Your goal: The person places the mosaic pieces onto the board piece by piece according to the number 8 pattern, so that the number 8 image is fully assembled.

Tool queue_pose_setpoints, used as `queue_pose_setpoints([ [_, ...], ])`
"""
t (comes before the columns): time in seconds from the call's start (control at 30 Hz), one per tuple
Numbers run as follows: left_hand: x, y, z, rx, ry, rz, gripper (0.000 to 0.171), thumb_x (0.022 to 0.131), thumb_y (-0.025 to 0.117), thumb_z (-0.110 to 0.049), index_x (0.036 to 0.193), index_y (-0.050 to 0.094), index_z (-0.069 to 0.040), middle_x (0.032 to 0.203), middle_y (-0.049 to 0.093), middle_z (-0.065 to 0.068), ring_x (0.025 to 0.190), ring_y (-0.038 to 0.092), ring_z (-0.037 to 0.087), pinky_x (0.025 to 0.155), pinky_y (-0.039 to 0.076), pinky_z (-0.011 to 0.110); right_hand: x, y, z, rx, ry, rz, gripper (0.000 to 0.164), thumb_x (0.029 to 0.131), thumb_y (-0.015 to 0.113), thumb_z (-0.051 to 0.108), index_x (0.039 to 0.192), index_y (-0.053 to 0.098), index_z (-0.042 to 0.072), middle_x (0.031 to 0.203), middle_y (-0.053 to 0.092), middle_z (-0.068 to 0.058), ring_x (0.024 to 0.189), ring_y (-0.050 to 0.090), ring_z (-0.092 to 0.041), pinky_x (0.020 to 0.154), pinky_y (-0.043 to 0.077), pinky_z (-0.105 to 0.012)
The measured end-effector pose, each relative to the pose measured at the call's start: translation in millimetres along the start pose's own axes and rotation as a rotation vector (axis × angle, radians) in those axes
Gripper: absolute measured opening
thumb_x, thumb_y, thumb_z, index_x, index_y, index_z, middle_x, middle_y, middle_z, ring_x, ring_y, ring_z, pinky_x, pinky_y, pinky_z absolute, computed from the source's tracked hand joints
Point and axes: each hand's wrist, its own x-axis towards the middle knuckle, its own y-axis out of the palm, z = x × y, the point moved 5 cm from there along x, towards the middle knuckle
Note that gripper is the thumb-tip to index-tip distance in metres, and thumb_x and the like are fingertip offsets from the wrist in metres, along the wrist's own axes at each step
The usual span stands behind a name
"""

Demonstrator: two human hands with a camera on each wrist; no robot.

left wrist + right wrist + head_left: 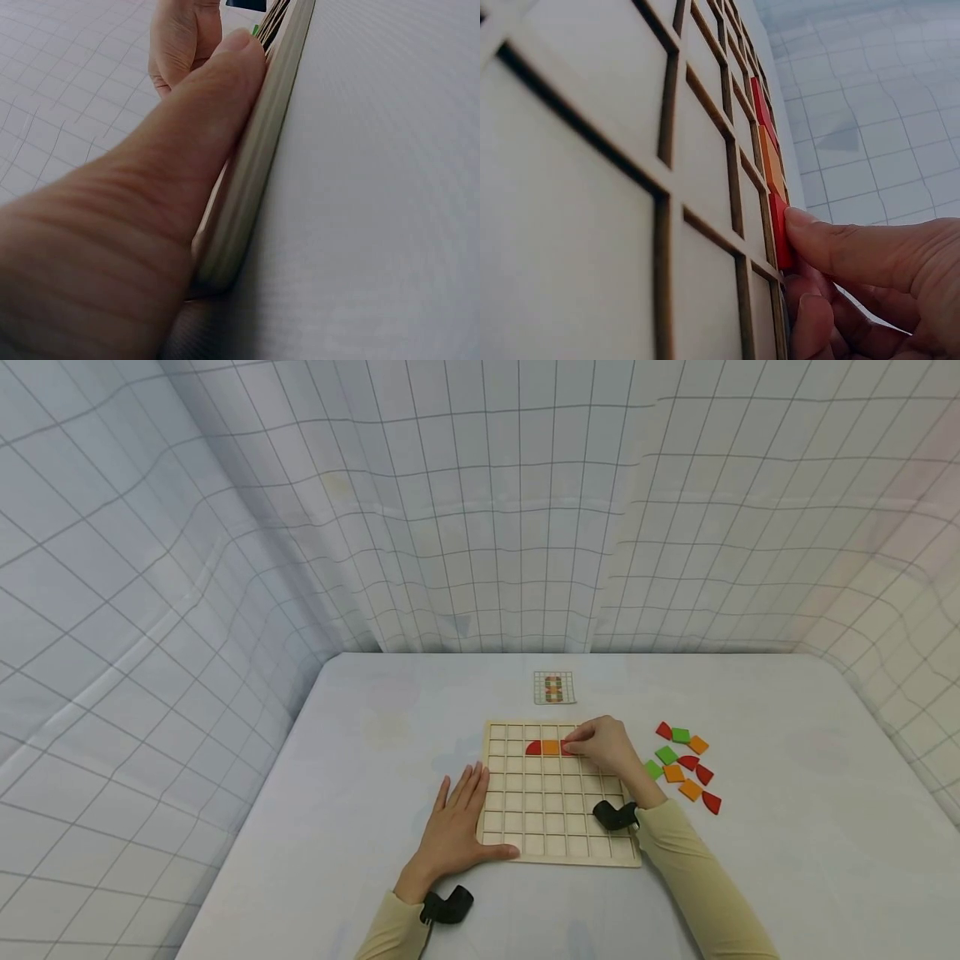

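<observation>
A wooden grid board (pixel 532 817) lies flat on the white table. In its second row from the far side sit a red quarter-circle tile (pixel 534 748) and, beside it, an orange square tile (pixel 551 747). My right hand (pixel 606 747) pinches another red quarter-circle tile (pixel 780 229) at the cell just right of the orange one; the fingers partly cover it. The left hand (pixel 453 831) rests at the board's left edge with fingers straight and spread. Its thumb (pixel 206 97) lies along the near rim of the board.
Right of the board lie loose tiles: several red quarter-circles (pixel 711 802), orange squares (pixel 691 789) and green squares (pixel 667 755). A small pattern card (pixel 554 687) with a coloured figure lies beyond the board. Grid-patterned white curtains (pixel 487 510) surround the table.
</observation>
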Motion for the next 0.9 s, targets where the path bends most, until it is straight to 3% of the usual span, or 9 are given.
queue_pose_setpoints([
  [0.33, -0.2, 2.4, 2.0, -0.005, -0.004, -0.014, 0.12, 0.071, 0.051, -0.082, 0.151, 0.014, -0.001, 0.157, 0.012, 0.013, 0.143, 0.007, 0.026, 0.112, 0.001, 0.049, 0, 1, -3, 0.015, 0.027, -0.005, 0.008, 0.082, 0.077, 0.016, 0.082, 0.077, 0.009, 0.084, 0.07, -0.002, 0.086, 0.061, -0.024, 0.078, 0.05, -0.042],
  [0.9, 0.5, 0.0, 0.1, -0.011, -0.024, 0.016, 0.118, 0.072, 0.053, -0.08, 0.152, 0.011, -0.002, 0.157, 0.011, 0.011, 0.143, 0.004, 0.023, 0.112, 0.0, 0.048, -10, 1, 7, -0.08, -0.1, -0.058, 0.01, 0.085, 0.073, 0.014, 0.083, 0.075, 0.005, 0.083, 0.07, -0.006, 0.082, 0.062, -0.025, 0.075, 0.05, -0.042],
])
